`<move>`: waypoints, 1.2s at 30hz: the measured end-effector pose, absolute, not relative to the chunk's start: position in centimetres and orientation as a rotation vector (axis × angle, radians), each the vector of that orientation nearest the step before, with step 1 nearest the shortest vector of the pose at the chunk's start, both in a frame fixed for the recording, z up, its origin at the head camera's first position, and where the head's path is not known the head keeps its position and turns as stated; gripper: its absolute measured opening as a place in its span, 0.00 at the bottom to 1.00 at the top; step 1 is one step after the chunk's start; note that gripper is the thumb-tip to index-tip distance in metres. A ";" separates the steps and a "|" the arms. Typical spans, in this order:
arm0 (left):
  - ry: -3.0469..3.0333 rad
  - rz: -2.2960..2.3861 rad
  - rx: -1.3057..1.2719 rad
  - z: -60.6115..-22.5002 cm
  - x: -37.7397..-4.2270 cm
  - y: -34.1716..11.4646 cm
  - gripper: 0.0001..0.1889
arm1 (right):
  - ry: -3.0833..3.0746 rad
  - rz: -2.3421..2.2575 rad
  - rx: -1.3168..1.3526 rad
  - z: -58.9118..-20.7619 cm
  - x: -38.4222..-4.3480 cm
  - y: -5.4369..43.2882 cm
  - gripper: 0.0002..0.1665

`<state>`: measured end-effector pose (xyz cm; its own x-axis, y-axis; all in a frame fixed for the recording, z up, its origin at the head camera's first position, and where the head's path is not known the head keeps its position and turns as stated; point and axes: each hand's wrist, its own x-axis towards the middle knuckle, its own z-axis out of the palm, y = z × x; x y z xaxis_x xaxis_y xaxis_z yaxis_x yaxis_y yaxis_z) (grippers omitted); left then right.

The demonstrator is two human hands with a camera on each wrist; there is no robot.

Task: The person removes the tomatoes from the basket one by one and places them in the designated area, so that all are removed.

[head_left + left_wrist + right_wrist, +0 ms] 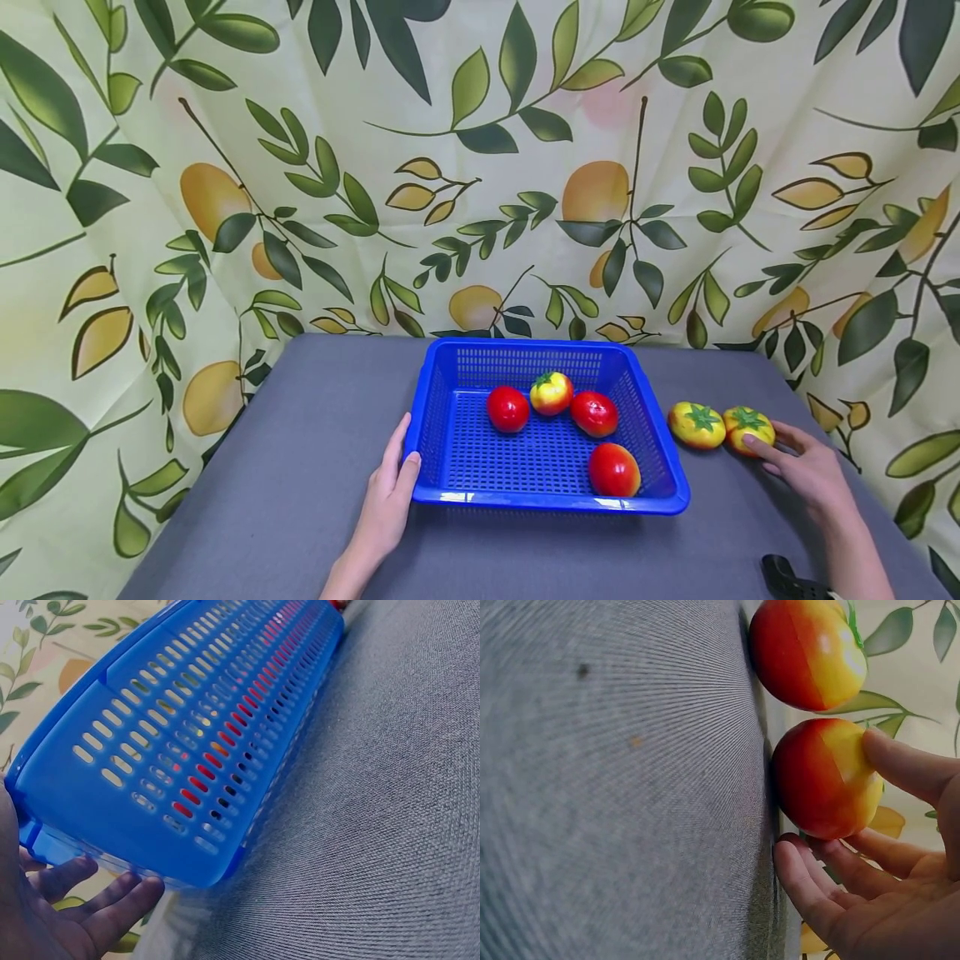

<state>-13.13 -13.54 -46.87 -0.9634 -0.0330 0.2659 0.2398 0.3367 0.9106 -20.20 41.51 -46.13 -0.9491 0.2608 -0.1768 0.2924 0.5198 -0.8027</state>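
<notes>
My left hand point(386, 500) holds the left end of a blue plastic basket point(551, 501), thumb at the rim and fingers against the outer wall. In the left wrist view, the fingertips point(150, 883) lie along the basket's perforated side point(180, 742). To the right of the basket, my right hand point(813, 471) grips a yellow-and-red tomato point(750, 427) with a green star-shaped top. The right wrist view shows the thumb on this tomato point(825, 780) and the other fingers at its near side. A similar tomato point(697, 425) sits between it and the basket.
Inside the basket lie a red tomato point(507, 409), a yellow-topped tomato point(551, 393) and two more red ones point(595, 414). Grey cloth covers the table point(300, 467). A leaf-patterned curtain point(480, 208) hangs behind. A black object point(787, 579) is by the right forearm.
</notes>
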 end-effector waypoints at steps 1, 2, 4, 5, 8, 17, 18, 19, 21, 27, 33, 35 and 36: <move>-2.366 -1.673 -0.185 -46.9 -13.1 -13.5 0.28 | 2.712 -1.434 0.494 -46.1 -20.2 41.5 0.57; -2.367 -1.670 -0.184 -46.9 -13.2 -13.5 0.28 | 2.714 -1.429 0.494 -46.2 -20.2 41.5 0.57; -2.364 -1.671 -0.175 -46.9 -13.2 -13.5 0.28 | 2.720 -1.421 0.483 -46.2 -20.2 41.5 0.56; -2.362 -1.671 -0.169 -46.9 -13.2 -13.5 0.29 | 2.725 -1.414 0.473 -46.2 -20.2 41.5 0.56; -2.363 -1.677 -0.151 -46.9 -13.2 -13.5 0.29 | 2.733 -1.383 0.455 -46.2 -20.3 41.6 0.57; -2.368 -1.693 -0.151 -47.0 -13.3 -13.5 0.29 | 2.730 -1.335 0.431 -46.2 -20.6 41.4 0.57; -2.369 -1.691 -0.149 -46.9 -13.3 -13.5 0.29 | 2.729 -1.338 0.428 -46.2 -20.6 41.3 0.57; -2.371 -1.689 -0.149 -46.9 -13.3 -13.5 0.29 | 2.726 -1.346 0.425 -46.3 -20.6 41.3 0.57; -2.375 -1.686 -0.146 -46.9 -13.2 -13.5 0.29 | 2.713 -1.364 0.430 -46.3 -20.6 41.2 0.57; -2.393 -1.685 -0.140 -47.0 -13.3 -13.5 0.29 | 2.650 -1.398 0.483 -45.9 -20.6 41.3 0.59; -2.395 -1.687 -0.133 -47.0 -13.2 -13.5 0.29 | 2.645 -1.458 0.511 -45.5 -20.4 41.2 0.58; -2.391 -1.691 -0.136 -47.0 -13.2 -13.5 0.29 | 2.666 -1.462 0.530 -45.4 -20.3 41.1 0.58; -2.390 -1.692 -0.138 -47.0 -13.3 -13.5 0.29 | 2.679 -1.460 0.540 -45.4 -20.3 41.0 0.58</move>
